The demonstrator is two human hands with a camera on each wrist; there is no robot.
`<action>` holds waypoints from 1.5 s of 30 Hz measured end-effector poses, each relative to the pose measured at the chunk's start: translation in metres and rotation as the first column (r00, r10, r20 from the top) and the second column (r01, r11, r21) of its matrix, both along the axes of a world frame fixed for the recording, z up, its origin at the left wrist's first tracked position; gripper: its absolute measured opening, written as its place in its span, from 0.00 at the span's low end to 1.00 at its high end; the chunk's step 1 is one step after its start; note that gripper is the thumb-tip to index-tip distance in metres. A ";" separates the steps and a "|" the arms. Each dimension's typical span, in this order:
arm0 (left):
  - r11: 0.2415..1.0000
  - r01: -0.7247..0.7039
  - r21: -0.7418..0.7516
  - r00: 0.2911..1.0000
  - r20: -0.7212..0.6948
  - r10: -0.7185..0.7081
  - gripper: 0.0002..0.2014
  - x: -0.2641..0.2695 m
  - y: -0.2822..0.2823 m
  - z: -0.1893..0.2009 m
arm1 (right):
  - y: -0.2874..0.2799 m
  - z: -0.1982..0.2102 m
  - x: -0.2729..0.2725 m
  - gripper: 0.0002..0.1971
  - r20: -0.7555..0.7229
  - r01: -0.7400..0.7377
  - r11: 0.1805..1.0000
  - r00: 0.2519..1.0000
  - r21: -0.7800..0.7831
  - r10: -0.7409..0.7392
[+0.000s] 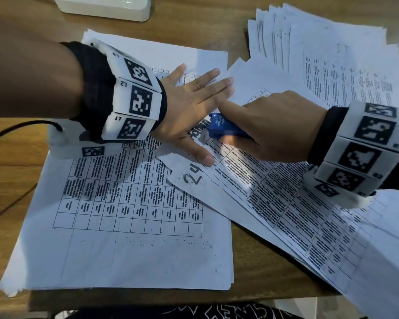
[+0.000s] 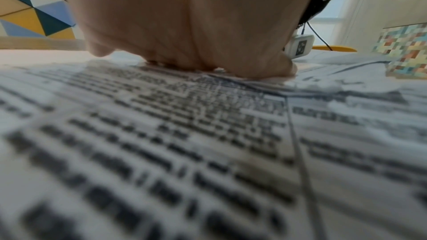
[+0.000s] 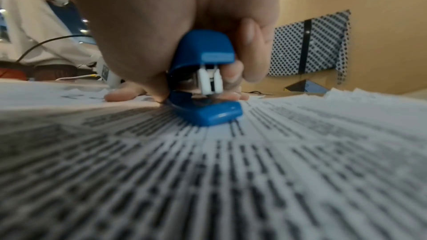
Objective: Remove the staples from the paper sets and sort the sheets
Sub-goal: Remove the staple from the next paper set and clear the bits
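A stapled paper set printed with tables lies slanted across the desk, marked by hand near its upper left corner. My left hand lies flat on that corner with straight, spread fingers, pressing it down. My right hand grips a small blue stapler whose tip points at the same corner, close to my left fingers. In the right wrist view the blue stapler stands on the printed paper set with my fingers wrapped round it. The left wrist view shows my palm on the sheet. The staple itself is hidden.
A separate stack of table-printed sheets lies at the left under my left wrist. A fanned pile of text pages spreads at the back right. A white box sits at the far edge of the wooden desk. Another person sits beyond.
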State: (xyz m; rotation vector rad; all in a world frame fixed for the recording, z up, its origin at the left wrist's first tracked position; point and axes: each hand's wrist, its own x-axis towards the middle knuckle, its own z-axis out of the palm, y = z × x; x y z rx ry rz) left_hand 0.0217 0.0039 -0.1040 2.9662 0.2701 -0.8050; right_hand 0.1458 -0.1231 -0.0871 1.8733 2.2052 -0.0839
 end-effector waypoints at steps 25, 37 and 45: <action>1.000 -0.001 0.009 0.999 0.039 0.001 0.65 -0.001 0.001 -0.003 | -0.006 -0.001 -0.012 0.20 -0.023 0.134 0.991 0.991 0.026 -0.133; 0.999 0.010 0.044 1.000 0.025 -0.011 0.65 -0.001 -0.001 -0.001 | -0.007 -0.003 -0.011 0.15 -0.357 0.285 0.953 0.884 -0.101 -0.302; 0.998 0.019 0.067 1.000 -0.003 -0.019 0.65 0.000 -0.003 0.001 | -0.006 -0.005 -0.016 0.19 -0.374 0.334 0.937 0.860 -0.101 -0.346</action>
